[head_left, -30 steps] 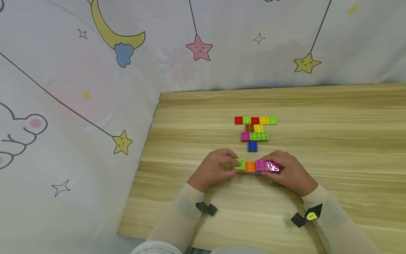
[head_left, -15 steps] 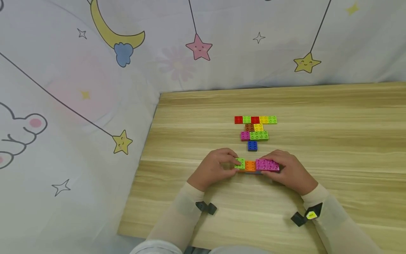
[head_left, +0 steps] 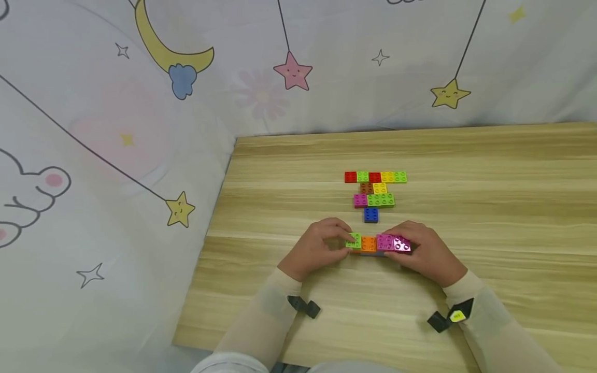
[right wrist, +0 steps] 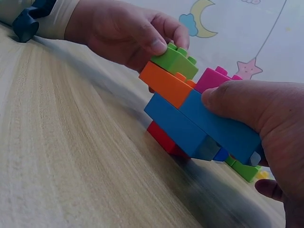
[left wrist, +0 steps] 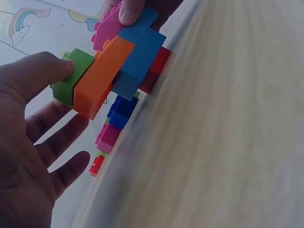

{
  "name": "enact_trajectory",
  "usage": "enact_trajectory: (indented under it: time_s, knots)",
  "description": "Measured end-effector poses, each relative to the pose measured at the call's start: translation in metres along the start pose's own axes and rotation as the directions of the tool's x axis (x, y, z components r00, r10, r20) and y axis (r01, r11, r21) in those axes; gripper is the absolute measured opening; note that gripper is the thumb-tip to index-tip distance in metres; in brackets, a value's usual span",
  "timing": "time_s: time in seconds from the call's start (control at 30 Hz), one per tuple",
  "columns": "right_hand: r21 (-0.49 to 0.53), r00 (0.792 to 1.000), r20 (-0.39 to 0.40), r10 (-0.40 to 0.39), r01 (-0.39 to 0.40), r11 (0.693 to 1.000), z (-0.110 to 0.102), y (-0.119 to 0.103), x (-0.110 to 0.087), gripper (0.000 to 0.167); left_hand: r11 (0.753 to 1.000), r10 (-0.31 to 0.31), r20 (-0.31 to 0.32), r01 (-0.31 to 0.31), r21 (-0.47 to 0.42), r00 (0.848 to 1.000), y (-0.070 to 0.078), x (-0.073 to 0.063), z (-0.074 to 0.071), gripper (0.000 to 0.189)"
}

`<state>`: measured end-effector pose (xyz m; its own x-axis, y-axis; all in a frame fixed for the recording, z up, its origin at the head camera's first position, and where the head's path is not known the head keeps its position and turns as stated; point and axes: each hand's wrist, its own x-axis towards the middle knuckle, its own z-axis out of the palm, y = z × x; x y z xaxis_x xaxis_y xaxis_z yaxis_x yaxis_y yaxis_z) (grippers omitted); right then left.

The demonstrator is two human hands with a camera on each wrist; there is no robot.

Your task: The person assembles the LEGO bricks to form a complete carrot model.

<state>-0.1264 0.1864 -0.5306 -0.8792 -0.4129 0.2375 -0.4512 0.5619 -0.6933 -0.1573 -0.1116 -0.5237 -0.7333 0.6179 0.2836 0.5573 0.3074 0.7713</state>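
A stack of toy building bricks stands between the two hands. My left hand [head_left: 313,248] pinches the green brick [head_left: 353,240] at its left end, thumb on the near side. Below the green one is an orange brick [left wrist: 102,76], which juts out to the left. My right hand [head_left: 426,254] grips the right end, around the pink bricks [head_left: 384,242], with its thumb pressing near the upper blue brick [right wrist: 218,126]. Under that, another blue brick [right wrist: 175,126] rests above a red brick [right wrist: 164,140] at the bottom. The far side of the stack is hidden.
Behind the stack lie a single blue brick [head_left: 371,215], a pink and green row [head_left: 380,200], a brown and yellow pair [head_left: 373,188] and a longer mixed row [head_left: 375,177]. They sit on a wooden table [head_left: 503,207] with patterned cloth [head_left: 345,98] behind it.
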Motion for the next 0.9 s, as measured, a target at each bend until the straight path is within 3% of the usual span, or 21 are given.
enact_trajectory:
  time_s: [0.23,0.4,0.47,0.67,0.9]
  knots:
    - [0.003,1.000,-0.003,0.007,-0.007,1.000,-0.001,-0.001,0.000,0.039,0.990,0.008,-0.015,-0.010,-0.139,1.000,-0.007,0.002,0.003,0.030]
    - [-0.001,1.000,0.007,0.006,-0.006,1.000,-0.002,-0.002,0.000,0.039,0.947,-0.077,-0.043,0.060,-0.316,0.996,-0.018,0.007,0.004,0.035]
    - [-0.002,1.000,0.008,0.005,-0.005,1.000,-0.002,-0.003,0.000,0.039,0.934,-0.124,-0.050,0.099,-0.343,0.991,-0.021,0.011,0.004,0.033]
    - [-0.004,1.000,0.007,0.012,-0.012,1.000,-0.003,-0.005,0.000,0.036,0.938,-0.212,-0.039,0.192,-0.290,0.976,-0.030,0.027,0.005,0.027]
    - [0.014,1.000,0.003,-0.011,0.011,1.000,-0.002,-0.004,0.000,0.036,0.962,-0.250,-0.013,0.247,-0.115,0.968,-0.039,0.052,0.008,0.030]
